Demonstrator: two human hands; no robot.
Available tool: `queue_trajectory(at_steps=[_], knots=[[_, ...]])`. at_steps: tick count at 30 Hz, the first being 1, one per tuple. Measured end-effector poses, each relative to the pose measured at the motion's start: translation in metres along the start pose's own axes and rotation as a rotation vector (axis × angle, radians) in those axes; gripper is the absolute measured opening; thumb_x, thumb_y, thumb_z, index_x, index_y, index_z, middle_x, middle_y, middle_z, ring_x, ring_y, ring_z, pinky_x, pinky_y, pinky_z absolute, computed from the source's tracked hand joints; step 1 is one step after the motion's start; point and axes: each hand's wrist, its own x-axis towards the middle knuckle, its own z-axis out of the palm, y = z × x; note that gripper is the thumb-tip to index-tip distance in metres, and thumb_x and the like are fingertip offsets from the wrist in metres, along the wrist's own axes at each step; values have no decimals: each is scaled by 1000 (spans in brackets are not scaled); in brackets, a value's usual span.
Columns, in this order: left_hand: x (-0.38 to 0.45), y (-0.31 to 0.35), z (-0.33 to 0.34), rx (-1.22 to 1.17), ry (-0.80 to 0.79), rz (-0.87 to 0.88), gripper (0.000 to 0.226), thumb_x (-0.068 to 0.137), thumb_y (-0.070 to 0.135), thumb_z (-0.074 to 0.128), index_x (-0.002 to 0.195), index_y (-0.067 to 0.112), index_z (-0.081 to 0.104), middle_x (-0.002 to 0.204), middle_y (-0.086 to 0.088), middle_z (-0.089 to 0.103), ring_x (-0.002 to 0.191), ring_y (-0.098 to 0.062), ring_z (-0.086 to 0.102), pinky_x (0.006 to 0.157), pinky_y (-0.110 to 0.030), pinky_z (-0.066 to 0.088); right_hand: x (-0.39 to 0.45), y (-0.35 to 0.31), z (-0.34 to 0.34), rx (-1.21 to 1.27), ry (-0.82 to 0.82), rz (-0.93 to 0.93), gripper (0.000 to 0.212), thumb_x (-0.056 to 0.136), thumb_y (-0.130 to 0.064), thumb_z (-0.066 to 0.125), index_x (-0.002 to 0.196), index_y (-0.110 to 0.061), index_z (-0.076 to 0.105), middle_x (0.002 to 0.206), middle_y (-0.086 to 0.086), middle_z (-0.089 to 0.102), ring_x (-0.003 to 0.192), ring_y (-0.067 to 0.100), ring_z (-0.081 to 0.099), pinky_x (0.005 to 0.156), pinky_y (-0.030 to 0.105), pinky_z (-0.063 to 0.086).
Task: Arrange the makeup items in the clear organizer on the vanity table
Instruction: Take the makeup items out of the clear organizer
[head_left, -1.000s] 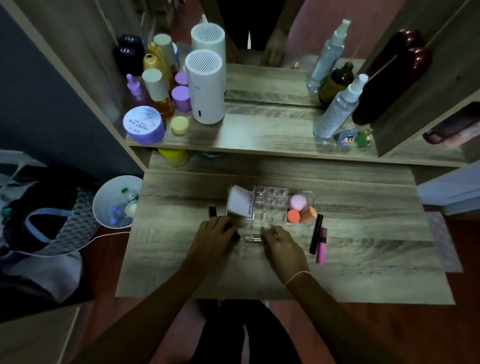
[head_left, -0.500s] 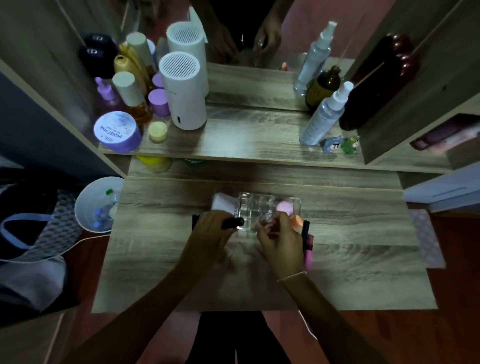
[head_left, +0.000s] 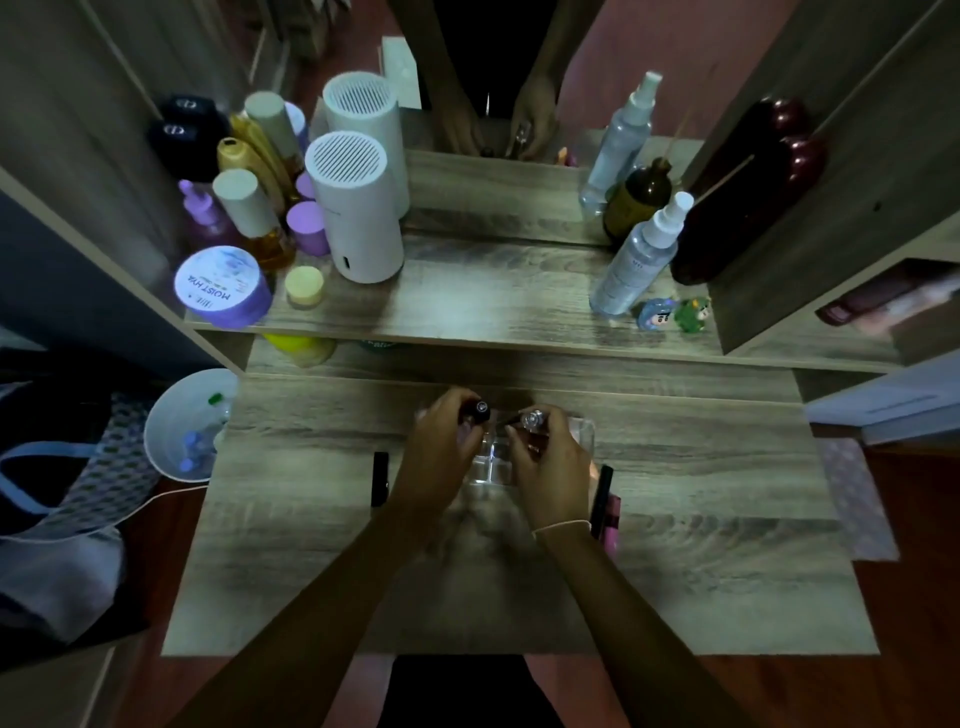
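Observation:
The clear organizer (head_left: 582, 434) sits mid-table, mostly covered by both hands. My left hand (head_left: 441, 452) holds a black tube (head_left: 478, 410) upright, its round end facing up, over the organizer's left part. My right hand (head_left: 545, 467) holds a small silver-capped clear tube (head_left: 533, 418) upright over the middle compartments. A black pencil-like stick (head_left: 379, 478) lies on the table left of my left hand. A black mascara (head_left: 602, 499) and a pink tube (head_left: 614, 525) lie right of my right wrist. The sponges in the organizer are hidden.
The raised shelf (head_left: 493, 296) behind carries a white cylinder (head_left: 358, 213), bottles and a purple jar (head_left: 223, 286) on the left, spray bottles (head_left: 639, 254) and two figurines (head_left: 670, 314) on the right. A white bin (head_left: 182, 421) stands left of the table.
Both hands have lifted the black tube and the silver-capped tube from the table front and turned them upright over the organizer. The view has shifted down.

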Motion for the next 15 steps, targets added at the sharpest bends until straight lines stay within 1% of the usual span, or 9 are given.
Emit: queue_trajectory(at_steps=[1,2,3,5,6,8,10,13,15], knots=[[0,-1,0,16,-9,4,18,86,11,62,102,16,57,99,0,61,89,-7,56,77,-16,43,1,2,1,-8,-17,14,23,84,-13,68,105,-14,61,99,10,69,83,4,62,78,-16,13],[0,-2,0,35,-18,4,18,86,11,62,103,15,57,100,-3,63,90,-9,56,80,-21,46,3,4,2,-11,-36,25,23,84,-15,68,107,-16,60,100,10,69,86,12,65,80,-14,16],[1,-3,1,54,-27,-1,18,86,11,62,104,13,57,101,-4,64,91,-11,57,84,-29,49,3,6,2,-10,-55,30,24,85,-16,68,107,-18,60,101,9,69,88,16,66,83,-9,24],[2,-4,1,90,-37,-12,20,86,10,62,105,12,57,102,-6,65,93,-17,60,89,-41,49,4,9,4,-5,-79,25,25,85,-17,68,107,-22,58,102,7,67,90,17,66,82,15,47],[3,-4,2,113,-38,-12,20,85,10,62,105,11,57,102,-7,66,94,-20,60,89,-42,49,5,10,4,-12,-82,24,25,85,-17,67,107,-22,58,102,7,67,91,19,66,81,26,53],[4,-4,3,176,-37,1,21,85,10,62,106,10,58,102,-10,66,95,-24,58,85,-39,46,5,11,7,-44,-80,20,24,85,-17,67,108,-20,59,103,7,67,95,22,64,84,38,55],[5,-4,4,220,-43,11,23,84,10,63,107,9,58,103,-11,65,98,-25,54,84,-37,42,7,12,9,-72,-90,14,26,84,-15,67,109,-17,61,105,7,68,101,26,62,88,42,53],[7,-4,4,277,-79,18,27,86,11,60,112,10,56,111,-11,62,104,-24,51,88,-36,41,12,13,13,-112,-101,9,31,84,-13,66,114,-13,61,111,8,68,108,29,58,92,42,50],[8,-5,4,310,-86,21,29,86,11,59,115,9,55,115,-12,59,106,-25,49,89,-34,39,13,14,13,-120,-87,9,33,84,-14,67,117,-12,61,113,9,67,108,28,58,93,40,49]])
